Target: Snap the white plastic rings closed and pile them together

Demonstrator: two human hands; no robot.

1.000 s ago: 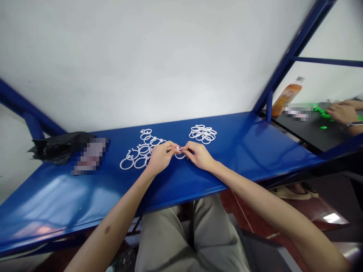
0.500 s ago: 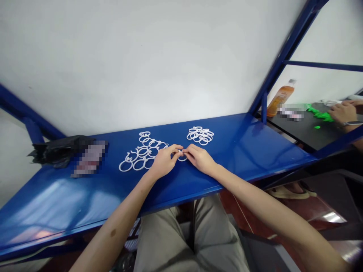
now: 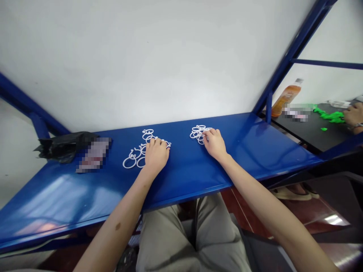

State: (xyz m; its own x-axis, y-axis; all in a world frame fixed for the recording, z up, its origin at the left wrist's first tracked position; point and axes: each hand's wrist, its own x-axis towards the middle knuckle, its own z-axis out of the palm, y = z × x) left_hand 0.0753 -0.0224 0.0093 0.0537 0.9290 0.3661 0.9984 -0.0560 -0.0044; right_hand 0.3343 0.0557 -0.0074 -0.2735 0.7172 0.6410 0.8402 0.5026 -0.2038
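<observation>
Two piles of white plastic rings lie on the blue shelf (image 3: 241, 151). My left hand (image 3: 155, 155) rests palm down on the left pile of rings (image 3: 133, 160), fingers stretched over it. At the near edge of the right pile of rings (image 3: 197, 132) is my right hand (image 3: 214, 143), its fingertips bent and pinched on a white ring at that edge. The two hands are well apart, with bare blue shelf between them.
A black plastic bag (image 3: 61, 145) and a blurred packet (image 3: 93, 159) lie at the shelf's left end. Blue frame posts (image 3: 289, 56) rise at the right. Beyond them stand an orange bottle (image 3: 285, 98), green pieces (image 3: 330, 115) and another person's hand (image 3: 354, 113) on a dark table.
My hands, which held one ring together at the middle, have parted. The left went to the left pile and the right to the right pile; the ring between them is gone.
</observation>
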